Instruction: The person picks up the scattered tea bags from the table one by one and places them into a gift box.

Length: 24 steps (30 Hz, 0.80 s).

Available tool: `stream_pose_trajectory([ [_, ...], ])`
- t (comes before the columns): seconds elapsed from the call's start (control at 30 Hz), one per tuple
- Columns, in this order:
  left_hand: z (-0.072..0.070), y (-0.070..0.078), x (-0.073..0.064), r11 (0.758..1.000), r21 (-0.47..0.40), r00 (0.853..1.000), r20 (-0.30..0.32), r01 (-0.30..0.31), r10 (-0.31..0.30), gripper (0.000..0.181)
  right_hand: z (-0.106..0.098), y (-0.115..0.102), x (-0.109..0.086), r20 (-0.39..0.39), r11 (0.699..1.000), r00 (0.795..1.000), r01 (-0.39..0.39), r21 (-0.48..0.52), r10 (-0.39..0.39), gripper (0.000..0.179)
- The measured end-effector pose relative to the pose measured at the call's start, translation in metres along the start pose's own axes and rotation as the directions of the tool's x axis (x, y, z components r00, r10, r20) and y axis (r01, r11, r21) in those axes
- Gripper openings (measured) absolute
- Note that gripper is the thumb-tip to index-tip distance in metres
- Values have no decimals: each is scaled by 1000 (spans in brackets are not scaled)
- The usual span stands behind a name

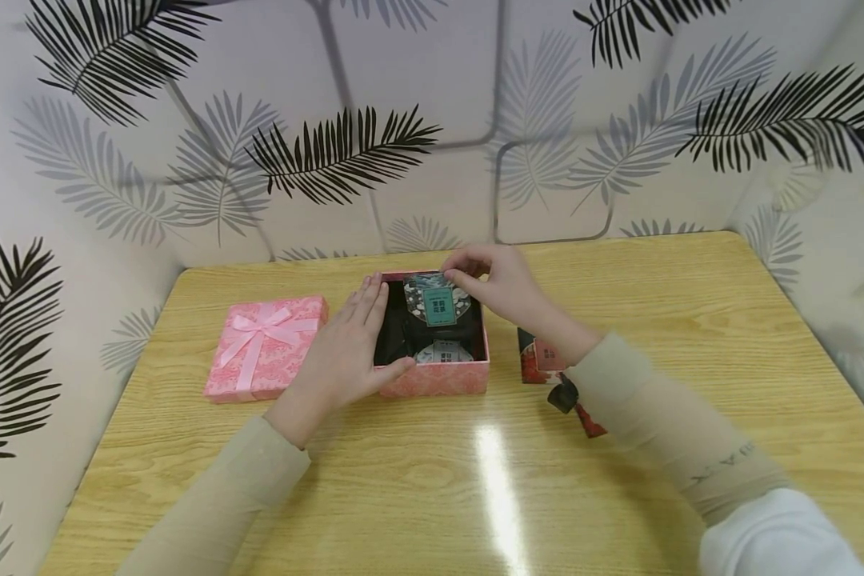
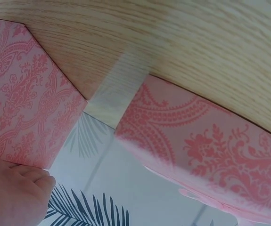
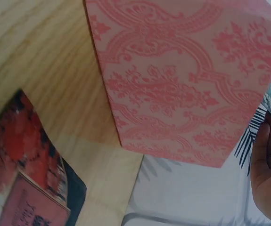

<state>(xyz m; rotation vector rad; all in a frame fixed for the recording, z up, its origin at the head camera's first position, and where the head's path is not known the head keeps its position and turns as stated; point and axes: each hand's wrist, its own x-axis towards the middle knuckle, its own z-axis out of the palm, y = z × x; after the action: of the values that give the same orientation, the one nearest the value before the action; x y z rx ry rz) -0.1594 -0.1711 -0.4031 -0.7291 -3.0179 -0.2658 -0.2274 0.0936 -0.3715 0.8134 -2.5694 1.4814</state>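
Observation:
A pink patterned box (image 1: pixel 435 380) stands open, with dark contents inside. My left hand (image 1: pixel 349 340) rests along its left side, fingers straight and thumb spread toward the front edge. With thumb and fingertips, my right hand (image 1: pixel 500 280) pinches the upper right corner of a dark patterned packet (image 1: pixel 419 306) bearing a teal label, at the back of the box. A pale-labelled packet (image 1: pixel 442 352) shows at the front inside. In the right wrist view, the hand (image 3: pixel 269 160) is beyond the box wall (image 3: pixel 163 89), its fingertips at the packet's edge.
A pink box lid (image 1: pixel 295 352) with a ribbon bow lies left of the box. To the right are a red and black packet (image 1: pixel 531 368), a small black curled piece (image 1: pixel 563 395) and a red piece (image 1: pixel 590 422), partly under the right forearm. A leaf-patterned wall covering (image 1: pixel 439 208) borders the table.

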Motion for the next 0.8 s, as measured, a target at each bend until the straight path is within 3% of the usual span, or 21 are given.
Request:
stream_pose_trajectory([
  [0.43,-2,1,-1,1000,-19,1000,10,13,-12,109,11,7,-7,152,999,988,13,-30,-8,11],
  [0.8,-1,1,-2,1000,-22,1000,9,9,-9,109,20,3,-14,186,979,982,62,-192,-25,8],
])
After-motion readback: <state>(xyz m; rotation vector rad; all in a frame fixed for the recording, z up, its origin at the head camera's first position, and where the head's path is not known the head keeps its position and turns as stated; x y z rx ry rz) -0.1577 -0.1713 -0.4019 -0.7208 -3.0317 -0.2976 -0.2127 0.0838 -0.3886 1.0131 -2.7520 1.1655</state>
